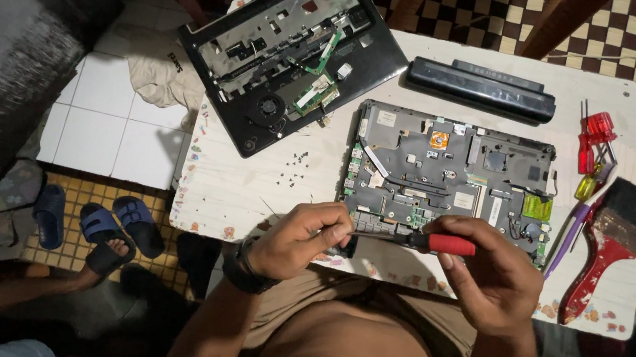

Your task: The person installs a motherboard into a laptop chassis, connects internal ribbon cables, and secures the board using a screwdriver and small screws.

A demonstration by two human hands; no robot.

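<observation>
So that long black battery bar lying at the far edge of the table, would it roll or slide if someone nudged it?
The battery bar looks like a rigid moulded block, so it would probably stay stiff when lifted. It seems to lie flat on the table, so it would likely slide rather than roll. It is probably heavy for its size, and its smooth casing may be a bit slippery.

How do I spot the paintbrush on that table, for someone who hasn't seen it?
Start at the white table and go to its right end, past the exposed laptop board. The paintbrush lies there beside the small screwdrivers. It alone has a worn red handle and a wide fan of black bristles.
</observation>
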